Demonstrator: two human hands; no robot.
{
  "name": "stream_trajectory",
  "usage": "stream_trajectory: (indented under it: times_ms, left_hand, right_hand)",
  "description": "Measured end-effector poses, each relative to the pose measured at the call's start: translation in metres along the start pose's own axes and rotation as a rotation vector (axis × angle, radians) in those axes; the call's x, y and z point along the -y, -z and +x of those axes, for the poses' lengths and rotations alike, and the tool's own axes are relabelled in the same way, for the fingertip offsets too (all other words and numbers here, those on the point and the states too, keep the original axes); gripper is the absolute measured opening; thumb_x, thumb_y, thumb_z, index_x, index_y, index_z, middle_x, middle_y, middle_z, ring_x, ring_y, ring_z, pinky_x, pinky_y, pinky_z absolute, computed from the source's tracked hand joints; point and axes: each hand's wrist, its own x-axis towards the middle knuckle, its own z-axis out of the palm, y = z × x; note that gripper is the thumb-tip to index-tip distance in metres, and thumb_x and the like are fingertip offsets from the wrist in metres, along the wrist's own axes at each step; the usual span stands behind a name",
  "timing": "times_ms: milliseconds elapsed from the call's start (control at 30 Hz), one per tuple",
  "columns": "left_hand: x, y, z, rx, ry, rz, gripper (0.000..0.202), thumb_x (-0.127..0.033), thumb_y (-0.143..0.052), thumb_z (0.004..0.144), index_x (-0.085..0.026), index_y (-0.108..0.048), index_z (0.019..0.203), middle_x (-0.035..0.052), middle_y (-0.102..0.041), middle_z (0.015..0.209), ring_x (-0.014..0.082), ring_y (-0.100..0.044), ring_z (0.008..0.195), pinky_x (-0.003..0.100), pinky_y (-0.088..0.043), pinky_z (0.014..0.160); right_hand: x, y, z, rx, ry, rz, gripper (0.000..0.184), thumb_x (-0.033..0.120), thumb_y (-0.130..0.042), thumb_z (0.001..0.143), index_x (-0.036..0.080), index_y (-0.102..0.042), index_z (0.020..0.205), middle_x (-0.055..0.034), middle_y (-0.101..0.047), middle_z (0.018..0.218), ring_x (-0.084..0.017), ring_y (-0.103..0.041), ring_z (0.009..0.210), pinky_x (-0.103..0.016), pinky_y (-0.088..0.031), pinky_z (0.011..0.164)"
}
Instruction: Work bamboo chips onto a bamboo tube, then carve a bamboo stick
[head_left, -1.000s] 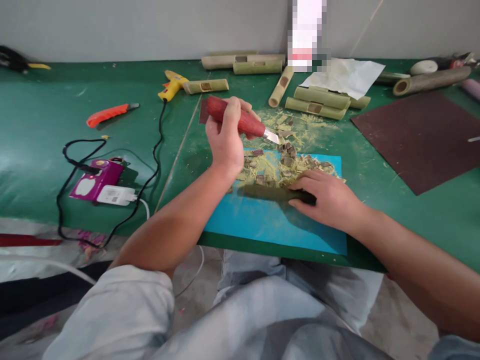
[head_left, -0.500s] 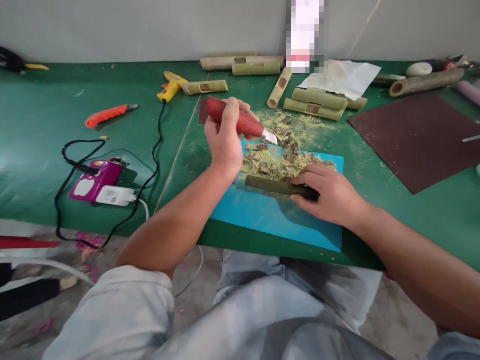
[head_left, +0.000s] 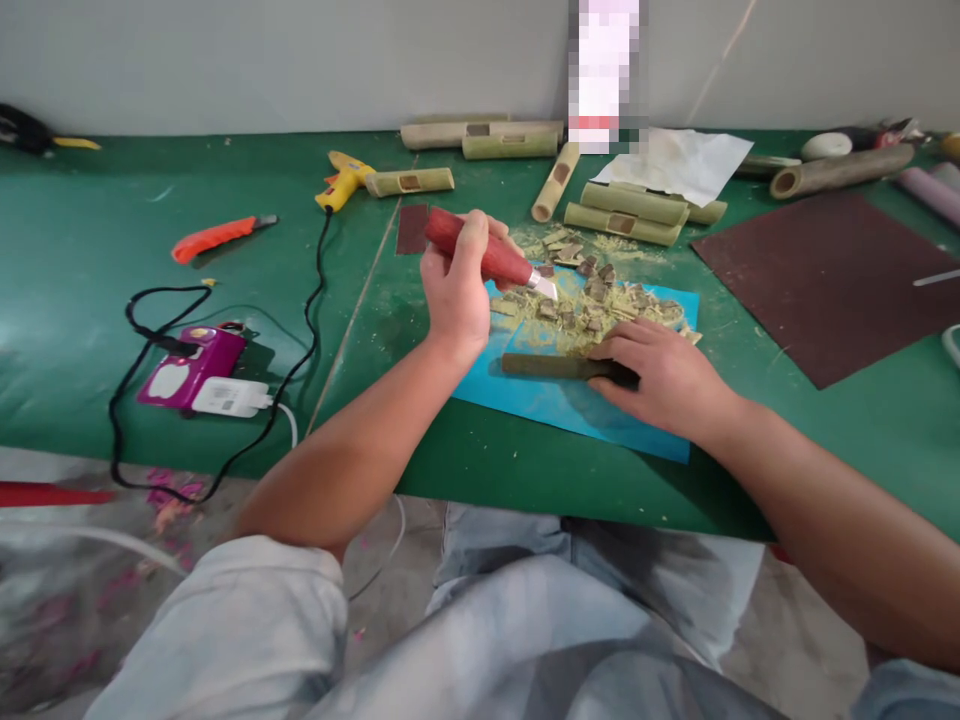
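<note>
My left hand (head_left: 463, 285) is wrapped round the red handle of a carving knife (head_left: 487, 250); its short metal blade points right, above a heap of shavings and chips (head_left: 577, 295). My right hand (head_left: 656, 375) is closed on one end of a dark olive stick (head_left: 544, 366), whose kind I cannot make out. The stick lies across a blue sheet (head_left: 637, 430), on the near side of the heap. Part of it is hidden under my fingers.
Cut bamboo tubes (head_left: 630, 205) lie at the back. A yellow glue gun (head_left: 345, 182), an orange utility knife (head_left: 217, 238) and a purple power adapter (head_left: 187, 368) with cords are at left. A brown sheet (head_left: 832, 285) lies right, below white paper (head_left: 671, 165).
The blue sheet and chips have slid away from me, leaving more green tabletop along the near edge. My left hand with the carving knife has shifted slightly right. My right hand still grips the stick.
</note>
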Motion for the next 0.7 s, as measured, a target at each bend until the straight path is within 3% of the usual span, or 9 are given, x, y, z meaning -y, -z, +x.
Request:
stream_trajectory:
  times_ms: [133,400,600,700]
  left_hand:
    - [-0.001,-0.001,-0.001,0.010,0.051,0.010,0.069,-0.088,-0.044,0.084,-0.021,-0.057,0.079,-0.0027,-0.057,0.060,0.0077,-0.050,0.047,0.030,-0.037,0.049]
    - [-0.013,-0.012,-0.017,0.044,0.178,0.033,0.058,-0.074,-0.049,0.093,-0.018,-0.060,0.081,0.0024,-0.062,0.068,0.0157,-0.062,0.060,0.027,-0.044,0.053]
    - [-0.034,-0.017,-0.024,0.148,0.115,0.060,0.039,-0.054,-0.059,0.092,-0.018,-0.062,0.077,0.0038,-0.066,0.072,0.0144,-0.057,0.056,0.028,-0.042,0.053]
    - [-0.034,-0.018,-0.029,0.160,0.096,0.044,0.037,-0.050,-0.059,0.093,-0.018,-0.064,0.076,0.0043,-0.067,0.072,0.0147,-0.058,0.058,0.028,-0.042,0.053]
  right_hand:
    - [-0.001,0.000,0.000,-0.008,-0.011,0.028,0.021,0.030,-0.059,0.089,0.019,-0.071,0.103,-0.0118,-0.069,0.095,-0.028,-0.062,0.092,-0.044,-0.050,0.084]
    - [-0.004,0.000,-0.001,-0.038,-0.014,0.094,0.018,0.028,-0.062,0.088,0.017,-0.070,0.099,-0.0115,-0.070,0.095,-0.027,-0.062,0.092,-0.043,-0.052,0.084]
    - [-0.009,-0.003,0.000,-0.041,-0.058,0.180,0.017,0.026,-0.067,0.082,0.019,-0.069,0.097,-0.0102,-0.070,0.096,-0.027,-0.062,0.093,-0.042,-0.052,0.082]
    - [-0.007,-0.002,0.000,-0.036,-0.065,0.138,0.017,0.026,-0.068,0.081,0.018,-0.070,0.096,-0.0105,-0.070,0.094,-0.027,-0.062,0.091,-0.042,-0.051,0.081]
